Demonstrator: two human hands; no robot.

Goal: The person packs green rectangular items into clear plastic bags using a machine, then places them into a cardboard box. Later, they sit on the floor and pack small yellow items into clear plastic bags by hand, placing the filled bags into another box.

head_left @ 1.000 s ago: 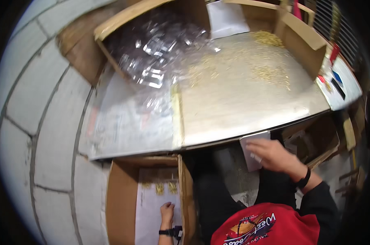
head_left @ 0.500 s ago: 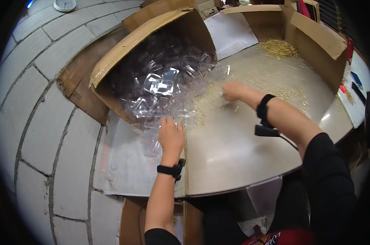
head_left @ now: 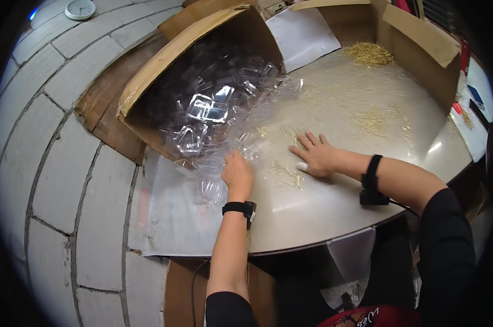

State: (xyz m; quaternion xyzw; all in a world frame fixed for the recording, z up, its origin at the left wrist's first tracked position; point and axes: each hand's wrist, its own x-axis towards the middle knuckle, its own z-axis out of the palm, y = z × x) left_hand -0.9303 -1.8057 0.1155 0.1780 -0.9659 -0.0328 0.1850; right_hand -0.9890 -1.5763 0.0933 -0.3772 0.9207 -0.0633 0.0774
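My right hand (head_left: 318,156) lies flat on the grey table with its fingers spread, a white covering on the thumb tip. Small thin gold-coloured metal pins (head_left: 283,175) are scattered beside and below it. To its left, my left hand (head_left: 238,173) is closed with the fingers curled in, at the edge of a heap of clear plastic cases (head_left: 208,109). What its fingers hold, if anything, is hidden. The heap spills from a cardboard box (head_left: 175,52) lying on its side. One clear case (head_left: 209,189) sits just left of my left hand.
More gold pins spread over the table's right (head_left: 380,120), with a dense pile (head_left: 369,54) in the far corner. Cardboard walls (head_left: 421,35) border the table's far side. A white sheet (head_left: 302,38) leans beside the box. A block wall (head_left: 50,180) stands at left.
My right hand has come nearer and opened flat on the table, with pins now lying in front of it. My left hand has shifted slightly right and its fingers have curled.
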